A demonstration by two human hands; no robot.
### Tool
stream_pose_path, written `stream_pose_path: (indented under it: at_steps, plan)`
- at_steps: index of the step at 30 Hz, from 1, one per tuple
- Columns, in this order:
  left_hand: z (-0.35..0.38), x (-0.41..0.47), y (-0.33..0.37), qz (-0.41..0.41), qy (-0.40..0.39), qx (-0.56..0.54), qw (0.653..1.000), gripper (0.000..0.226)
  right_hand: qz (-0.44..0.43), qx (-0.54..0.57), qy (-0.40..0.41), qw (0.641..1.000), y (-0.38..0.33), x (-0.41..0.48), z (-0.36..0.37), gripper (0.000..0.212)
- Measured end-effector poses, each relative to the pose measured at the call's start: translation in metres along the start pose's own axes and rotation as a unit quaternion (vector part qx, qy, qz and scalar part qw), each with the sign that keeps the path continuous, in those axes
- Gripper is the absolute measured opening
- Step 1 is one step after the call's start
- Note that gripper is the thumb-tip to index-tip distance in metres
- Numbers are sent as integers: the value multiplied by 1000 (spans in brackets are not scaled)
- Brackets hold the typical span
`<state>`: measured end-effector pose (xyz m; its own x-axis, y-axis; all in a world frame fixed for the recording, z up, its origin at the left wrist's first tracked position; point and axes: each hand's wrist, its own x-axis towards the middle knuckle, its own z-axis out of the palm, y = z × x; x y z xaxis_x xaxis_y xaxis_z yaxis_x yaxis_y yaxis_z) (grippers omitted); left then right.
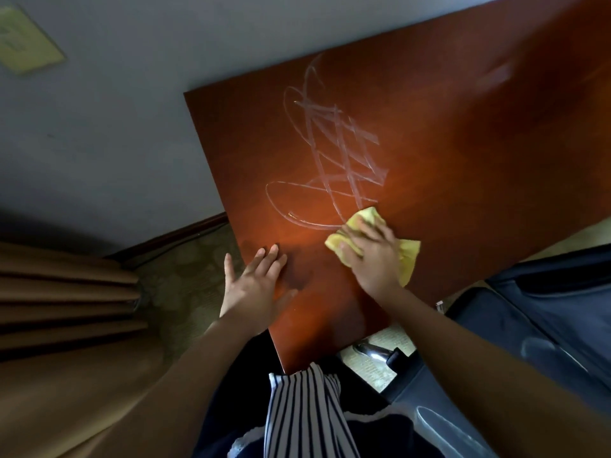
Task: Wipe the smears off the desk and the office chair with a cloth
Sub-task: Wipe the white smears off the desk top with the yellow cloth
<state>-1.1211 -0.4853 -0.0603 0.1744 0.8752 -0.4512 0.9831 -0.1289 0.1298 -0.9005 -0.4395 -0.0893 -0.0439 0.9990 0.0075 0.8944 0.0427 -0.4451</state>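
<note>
The right hand [373, 256] lies flat on the yellow cloth [408, 259], fingers spread and pressing it onto the desk [463, 160]. There's no pinch here, just palm and fingers bearing down. The cloth sits right at the near end of the smears [334, 150], touching the lowest loop of that pale scribble, which runs away across the wood toward the far edge. The left hand [254, 285] is flat too, fingers fanned out, braced on the desk's left edge near the cloth hand. Nearly all the scribble looks untouched, so this reads as an opening stroke. To do it well, keep the palm's weight over the cloth and push along the lines in overlapping passes. Turn the cloth to a clean face as it loads up, or the marks may only spread. The office chair [545, 309] waits at the right, with pale marks [537, 347] of its own to see to.
</note>
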Motion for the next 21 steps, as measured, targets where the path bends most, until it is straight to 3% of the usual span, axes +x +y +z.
stream_pose_path:
  at_steps: [5,8,14,21]
  plan:
    - [-4,11,2,12,37,27,999,69,-104,-7,-14,994,-20,-34,9,38]
    - [-7,15,-2,30,33,33,998,80,-98,-22,-61,993,-27,-51,11,46]
    - [-14,26,-9,27,-48,61,997,106,-124,2,-13,992,-38,-86,20,48]
    - [-13,25,-8,16,-50,85,995,111,-100,58,-18,993,-3,-75,3,47]
